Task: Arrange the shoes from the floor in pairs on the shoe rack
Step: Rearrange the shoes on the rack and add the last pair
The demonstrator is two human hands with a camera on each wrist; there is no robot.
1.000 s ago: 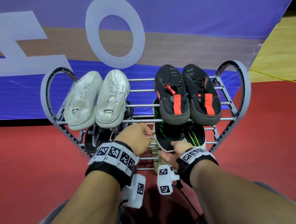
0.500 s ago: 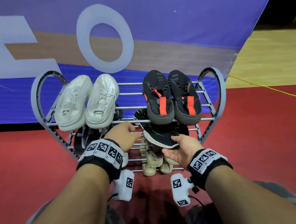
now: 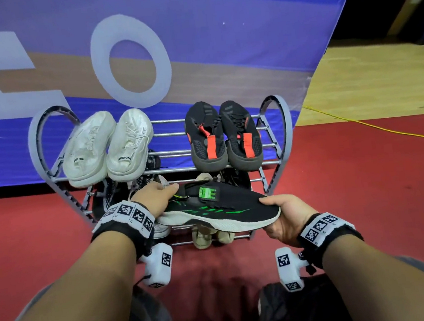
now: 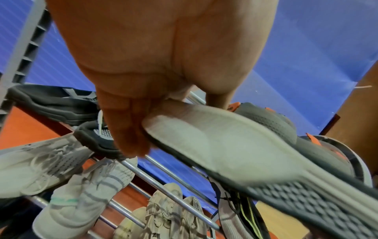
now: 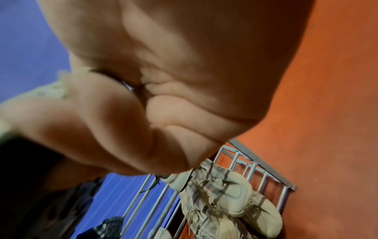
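Note:
A black shoe with green stripes and a white sole [image 3: 218,206] hangs sideways in front of the grey shoe rack [image 3: 284,126], level with its middle tier. My left hand [image 3: 157,197] holds its heel, fingers down one side and thumb on the other, with the pale sole [image 4: 225,145] beside them. My right hand [image 3: 282,213] grips the toe, thumb on top and fingers curled under. On the top tier stand a white pair [image 3: 107,147] at the left and a black pair with red straps [image 3: 224,138] at the right.
Black-and-white shoes [image 3: 112,194] sit on the middle tier at the left. Beige shoes [image 3: 205,235] lie on the bottom tier. A blue banner [image 3: 219,42] stands right behind the rack. A yellow cable [image 3: 372,125] crosses the red floor at the right.
The black shoe has come out of the middle tier toward me and turned sideways. My right hand moved right with its toe, and my left hand left the rack and took the heel.

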